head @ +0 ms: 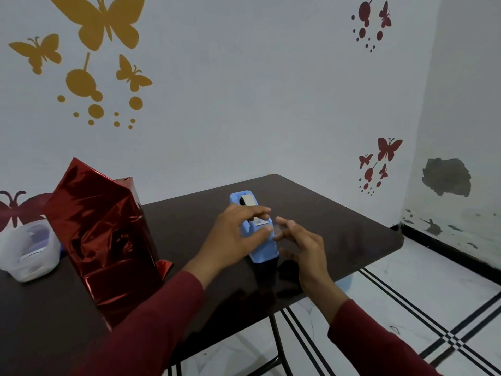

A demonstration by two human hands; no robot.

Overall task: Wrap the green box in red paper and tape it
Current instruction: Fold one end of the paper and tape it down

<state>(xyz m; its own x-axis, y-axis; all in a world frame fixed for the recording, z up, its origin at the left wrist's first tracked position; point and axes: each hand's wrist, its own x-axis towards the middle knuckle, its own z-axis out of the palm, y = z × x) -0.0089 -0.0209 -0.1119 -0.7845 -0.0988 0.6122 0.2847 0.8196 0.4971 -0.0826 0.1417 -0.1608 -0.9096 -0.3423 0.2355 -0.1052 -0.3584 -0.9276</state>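
While the left hand (238,234) clasps the blue tape dispenser (257,234) near the worktop's (339,221) right edge, the right hand (301,245), fingers relaxed, touches its tape; the red-wrapped box (105,234) stands well apart toward the left edge.

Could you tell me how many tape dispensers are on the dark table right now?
1. The light blue plastic tape dispenser stands near the table's middle, right of the tall box wrapped in shiny red paper; both hands are at it. Another could be hidden behind the box.
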